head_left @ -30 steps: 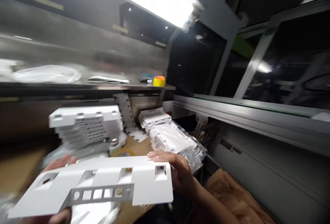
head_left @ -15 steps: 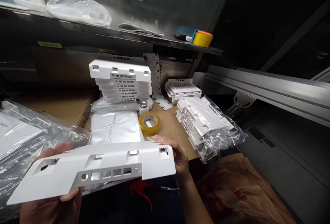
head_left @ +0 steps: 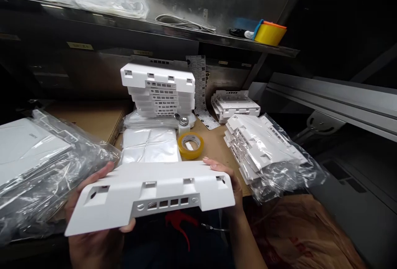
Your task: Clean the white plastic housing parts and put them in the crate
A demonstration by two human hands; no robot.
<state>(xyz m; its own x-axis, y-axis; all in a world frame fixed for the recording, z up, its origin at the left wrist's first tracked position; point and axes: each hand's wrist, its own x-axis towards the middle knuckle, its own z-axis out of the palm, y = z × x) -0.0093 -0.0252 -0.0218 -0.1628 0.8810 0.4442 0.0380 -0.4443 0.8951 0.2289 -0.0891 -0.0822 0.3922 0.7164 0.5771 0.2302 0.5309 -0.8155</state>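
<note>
Between my two hands I hold a white plastic housing point(head_left: 167, 180), its edge with a row of port cutouts facing me. My left hand point(head_left: 96, 236) grips the left end, thumb at the lower edge and fingers at the far side. My right hand point(head_left: 231, 182) is closed around the right end, partly hidden behind it. Just beyond the housing lie clear plastic bags point(head_left: 151, 145) in a flat pile and a roll of yellow tape point(head_left: 200, 145). A small bottle with a metal top point(head_left: 184, 125) stands behind the tape.
A tall stack of white housings point(head_left: 158, 79) stands at the back, with a smaller stack point(head_left: 237, 105) to its right. Bagged housings lie at the right point(head_left: 260, 145) and left point(head_left: 34, 141). A metal shelf point(head_left: 124, 25) runs overhead; a brown paper sack point(head_left: 304, 232) sits lower right.
The housing, still in both hands, has shifted rightward in view and turned slightly, so its port edge lies more level. The camera view has shifted a little too.
</note>
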